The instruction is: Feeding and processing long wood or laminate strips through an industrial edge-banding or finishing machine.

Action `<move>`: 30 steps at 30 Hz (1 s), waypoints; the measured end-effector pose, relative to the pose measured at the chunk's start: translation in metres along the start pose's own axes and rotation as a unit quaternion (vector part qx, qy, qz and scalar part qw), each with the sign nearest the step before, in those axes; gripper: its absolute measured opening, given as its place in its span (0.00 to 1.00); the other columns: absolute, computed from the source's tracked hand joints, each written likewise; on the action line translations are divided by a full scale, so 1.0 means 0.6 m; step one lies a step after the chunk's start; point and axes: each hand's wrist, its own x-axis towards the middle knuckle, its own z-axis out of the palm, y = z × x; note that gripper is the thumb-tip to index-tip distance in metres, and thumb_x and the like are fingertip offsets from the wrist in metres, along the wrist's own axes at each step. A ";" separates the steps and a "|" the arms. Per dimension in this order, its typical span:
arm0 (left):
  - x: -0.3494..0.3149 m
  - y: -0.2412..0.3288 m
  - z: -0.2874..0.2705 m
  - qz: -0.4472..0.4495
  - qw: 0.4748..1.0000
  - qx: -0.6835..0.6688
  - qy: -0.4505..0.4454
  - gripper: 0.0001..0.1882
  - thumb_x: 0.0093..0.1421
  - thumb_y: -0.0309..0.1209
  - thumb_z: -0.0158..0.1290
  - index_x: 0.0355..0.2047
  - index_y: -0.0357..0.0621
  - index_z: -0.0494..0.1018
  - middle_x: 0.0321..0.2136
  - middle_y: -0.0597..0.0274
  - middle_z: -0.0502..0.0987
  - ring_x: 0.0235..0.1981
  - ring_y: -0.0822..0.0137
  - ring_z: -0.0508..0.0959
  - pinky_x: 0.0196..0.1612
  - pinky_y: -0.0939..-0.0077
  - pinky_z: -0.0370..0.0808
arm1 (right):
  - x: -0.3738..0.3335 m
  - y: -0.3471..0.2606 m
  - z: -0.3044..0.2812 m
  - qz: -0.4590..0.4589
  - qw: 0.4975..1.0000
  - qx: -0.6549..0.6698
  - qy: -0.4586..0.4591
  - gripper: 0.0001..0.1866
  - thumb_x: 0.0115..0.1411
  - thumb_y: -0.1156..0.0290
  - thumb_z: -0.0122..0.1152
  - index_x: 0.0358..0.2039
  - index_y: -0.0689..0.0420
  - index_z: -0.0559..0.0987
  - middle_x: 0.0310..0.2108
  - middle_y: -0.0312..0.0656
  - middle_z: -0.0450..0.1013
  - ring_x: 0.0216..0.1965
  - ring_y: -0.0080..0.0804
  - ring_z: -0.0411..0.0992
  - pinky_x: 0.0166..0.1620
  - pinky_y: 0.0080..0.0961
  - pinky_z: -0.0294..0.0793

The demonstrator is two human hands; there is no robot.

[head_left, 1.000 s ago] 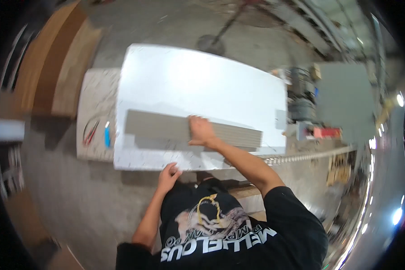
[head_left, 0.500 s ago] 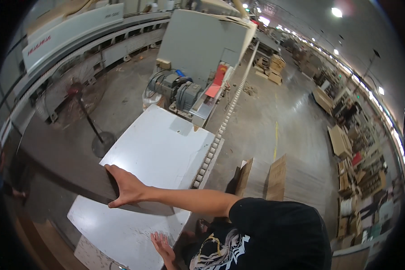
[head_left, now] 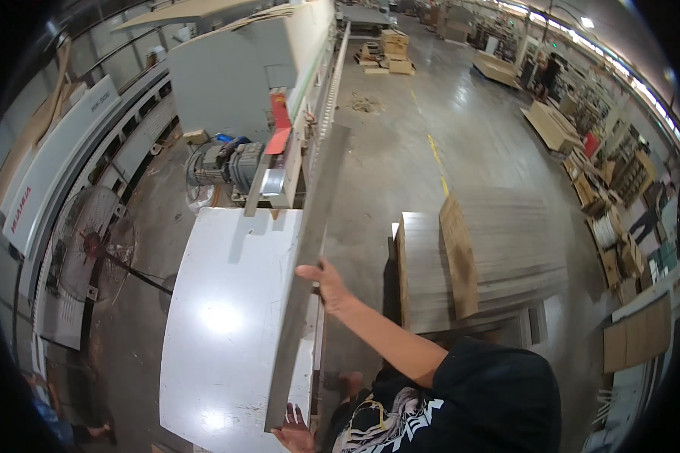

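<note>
A long grey-brown board point(head_left: 306, 249) is held on its edge, seen as a narrow slanting strip. It runs along the right side of a white-topped table point(head_left: 223, 317). My right hand point(head_left: 327, 285) grips the board near its middle, the thumb over its upper edge and the fingers on the right side. At the board's near end, my left hand point(head_left: 295, 436) holds the corner, its fingers upward against the board and the thumb by the end. The board's broad faces are mostly turned out of sight.
To the right lies a stack of grey boards point(head_left: 506, 249) with a brown strip point(head_left: 459, 257) across it. Beyond the table stand motors point(head_left: 230, 167) and a grey machine cabinet point(head_left: 227, 87). A floor fan point(head_left: 91, 245) is at left. Another person point(head_left: 53, 411) appears at lower left.
The board has swung from the left, over the table, round to the table's right side. My left hand, open and apart from it before, now holds its near end. The view has turned.
</note>
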 end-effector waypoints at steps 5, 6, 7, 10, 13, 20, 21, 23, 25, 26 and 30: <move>-0.075 -0.049 -0.075 -0.132 0.990 0.019 0.040 0.37 0.61 0.60 0.60 0.64 0.56 0.70 0.69 0.57 0.65 0.69 0.48 0.62 0.64 0.28 0.64 | -0.176 -0.040 -0.253 0.036 0.978 0.125 0.160 0.33 0.55 0.61 0.76 0.59 0.57 0.74 0.49 0.39 0.76 0.50 0.37 0.75 0.54 0.39 0.77; -0.097 -0.059 -0.058 -0.155 0.979 0.095 0.088 0.33 0.62 0.59 0.60 0.60 0.55 0.74 0.65 0.56 0.71 0.66 0.48 0.68 0.63 0.29 0.66 | -0.220 -0.041 -0.297 0.009 0.975 0.137 0.175 0.32 0.55 0.62 0.75 0.59 0.56 0.75 0.51 0.41 0.76 0.52 0.39 0.75 0.56 0.40 0.76; -0.109 -0.061 0.013 -0.158 0.982 0.065 0.082 0.25 0.64 0.51 0.61 0.55 0.50 0.78 0.56 0.54 0.78 0.58 0.46 0.76 0.62 0.33 0.69 | -0.271 -0.043 -0.360 0.008 0.964 0.176 0.201 0.32 0.56 0.62 0.75 0.59 0.56 0.75 0.51 0.41 0.76 0.53 0.40 0.74 0.58 0.41 0.75; -0.141 -0.089 0.205 -0.134 0.954 0.267 -0.004 0.45 0.61 0.54 0.60 0.71 0.42 0.59 0.71 0.51 0.62 0.70 0.49 0.64 0.72 0.48 0.60 | -0.416 -0.047 -0.471 0.014 0.934 0.241 0.262 0.31 0.57 0.61 0.73 0.59 0.57 0.75 0.52 0.43 0.76 0.54 0.42 0.74 0.60 0.41 0.74; -0.173 -0.129 0.220 -0.164 0.933 0.320 -0.029 0.44 0.61 0.52 0.61 0.71 0.43 0.61 0.68 0.54 0.67 0.68 0.52 0.66 0.72 0.48 0.60 | -0.548 -0.033 -0.567 0.005 0.903 0.278 0.328 0.29 0.59 0.55 0.71 0.55 0.57 0.77 0.52 0.44 0.77 0.53 0.42 0.74 0.59 0.40 0.74; -0.172 -0.205 0.246 -0.260 0.885 0.374 -0.099 0.44 0.60 0.53 0.63 0.69 0.45 0.62 0.67 0.56 0.68 0.69 0.55 0.65 0.74 0.48 0.56 | -0.814 -0.028 -0.671 -0.089 0.832 0.312 0.449 0.30 0.55 0.51 0.75 0.53 0.52 0.78 0.47 0.39 0.78 0.51 0.41 0.75 0.59 0.42 0.73; -0.165 -0.221 0.252 -0.272 0.877 0.378 -0.118 0.42 0.62 0.53 0.61 0.69 0.44 0.62 0.66 0.54 0.68 0.69 0.53 0.66 0.73 0.49 0.56 | -0.846 -0.021 -0.689 -0.085 0.828 0.313 0.457 0.32 0.54 0.49 0.74 0.55 0.52 0.77 0.50 0.39 0.78 0.52 0.41 0.75 0.60 0.43 0.72; -0.145 -0.231 0.209 -0.296 0.864 0.388 -0.123 0.38 0.66 0.52 0.57 0.67 0.41 0.64 0.65 0.53 0.70 0.67 0.51 0.68 0.71 0.51 0.59 | -0.888 -0.035 -0.692 -0.100 0.820 0.309 0.472 0.34 0.54 0.47 0.73 0.56 0.52 0.76 0.51 0.40 0.78 0.53 0.42 0.74 0.60 0.44 0.72; -0.148 -0.269 0.298 -0.326 0.838 0.419 -0.127 0.33 0.66 0.46 0.60 0.64 0.41 0.66 0.58 0.57 0.75 0.61 0.59 0.74 0.68 0.57 0.68 | -0.937 -0.040 -0.709 -0.137 0.801 0.295 0.503 0.37 0.56 0.44 0.71 0.59 0.52 0.74 0.56 0.40 0.76 0.57 0.43 0.73 0.61 0.46 0.71; -0.140 -0.289 0.329 -0.344 0.834 0.411 -0.129 0.30 0.66 0.44 0.60 0.62 0.42 0.67 0.57 0.59 0.75 0.60 0.62 0.74 0.63 0.60 0.71 | -0.959 -0.040 -0.716 -0.126 0.808 0.288 0.499 0.37 0.56 0.44 0.71 0.59 0.52 0.74 0.56 0.40 0.76 0.57 0.43 0.73 0.61 0.46 0.71; -0.110 -0.352 0.379 -0.337 0.800 0.436 -0.237 0.41 0.58 0.53 0.66 0.62 0.38 0.67 0.52 0.64 0.76 0.53 0.67 0.75 0.57 0.72 0.69 | -1.025 -0.052 -0.720 -0.196 0.753 0.269 0.567 0.39 0.55 0.44 0.71 0.63 0.49 0.72 0.60 0.36 0.73 0.60 0.41 0.71 0.61 0.48 0.70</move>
